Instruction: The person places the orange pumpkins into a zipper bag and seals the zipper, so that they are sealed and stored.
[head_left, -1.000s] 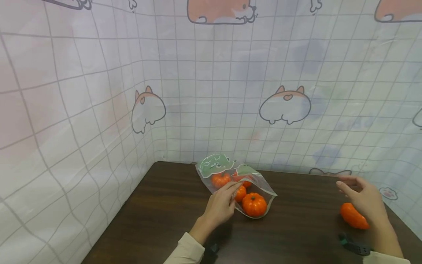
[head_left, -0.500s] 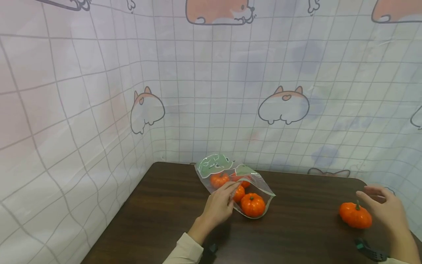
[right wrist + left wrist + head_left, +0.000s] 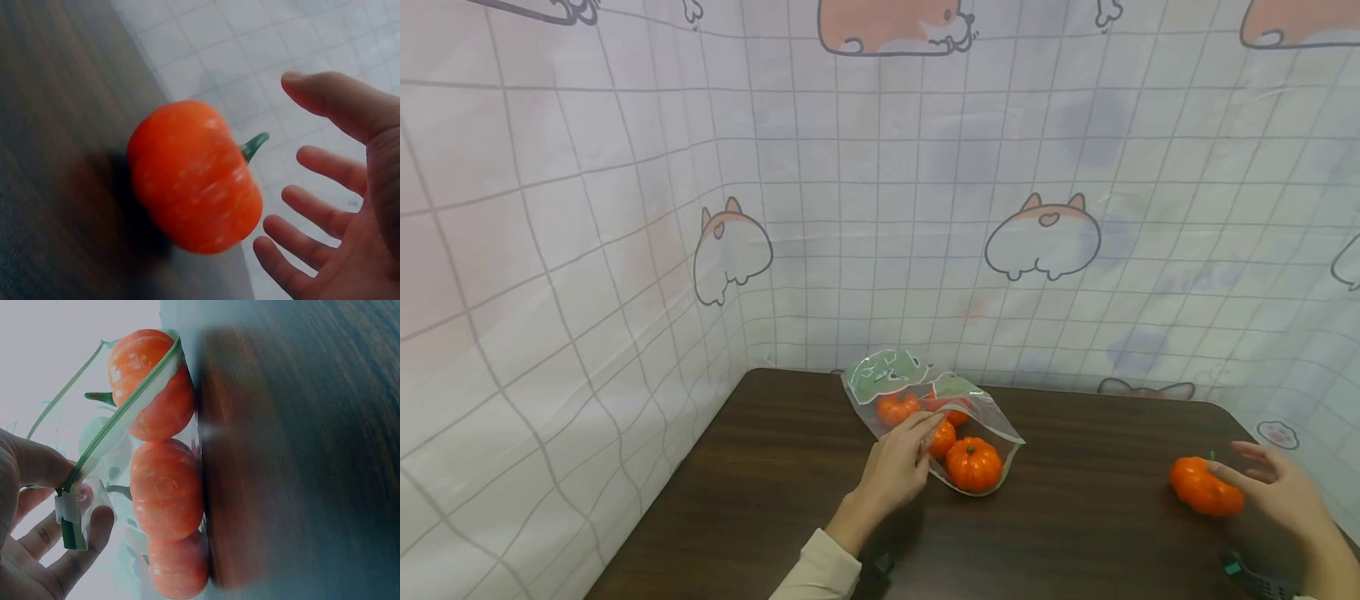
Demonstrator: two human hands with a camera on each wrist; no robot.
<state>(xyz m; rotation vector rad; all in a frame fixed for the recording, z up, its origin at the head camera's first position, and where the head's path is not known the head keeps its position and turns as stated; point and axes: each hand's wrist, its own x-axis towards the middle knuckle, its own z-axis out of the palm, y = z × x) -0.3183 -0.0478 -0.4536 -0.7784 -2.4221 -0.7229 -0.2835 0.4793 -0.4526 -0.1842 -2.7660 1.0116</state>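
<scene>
My left hand (image 3: 891, 467) pinches the edge of a clear zip bag (image 3: 1011, 427) by its white slider, keeping the mouth parted. Inside the bag lie several small orange pumpkins (image 3: 167, 487); one pumpkin (image 3: 973, 465) sits right at the opening. At the right of the table, a lone orange pumpkin (image 3: 197, 181) with a green stem rests on the wood. Beside it hovers my right hand (image 3: 331, 212), thumb and fingers spread, holding nothing. In the head view its thumb overlaps the pumpkin's top.
A dark wooden table (image 3: 1075, 517) carries everything. Behind it and along the left hangs a white grid-patterned curtain (image 3: 880, 250) with cartoon dogs, close to the table's edges. A dark strap (image 3: 1258, 579) shows at the right wrist.
My right hand moves right past the lone pumpkin, then comes down beside it with its thumb toward the top. The left hand and the bag stay in place.
</scene>
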